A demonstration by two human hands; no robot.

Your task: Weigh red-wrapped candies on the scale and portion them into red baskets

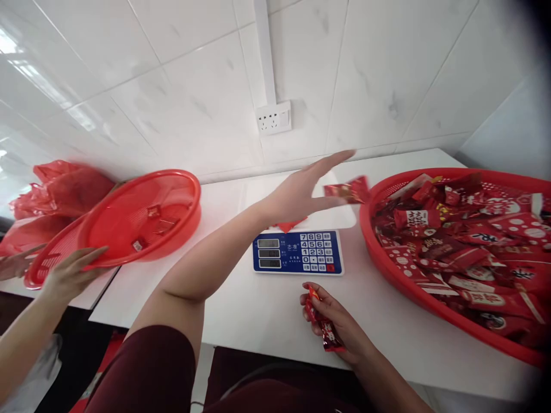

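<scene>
My left hand [297, 192] reaches over the white scale pan [340, 221] with its fingers spread wide. Beside its thumb is a blurred red candy packet [349, 190], near the rim of the big red basket; whether the two touch I cannot make out. A bit of red wrapper [291, 225] shows on the pan under that hand. My right hand [338, 321], in front of the scale, is closed around small red candy packets [327, 332]. Between both hands is the scale's blue keypad panel [298, 252].
On the right, a large red basket [430, 304] brims with red-wrapped sweets. To the left, another person's hands [71, 272] are at red baskets [193, 215], one with a few packets inside. Red plastic bags [73, 189] lie behind. A wall socket [274, 117] sits above the table.
</scene>
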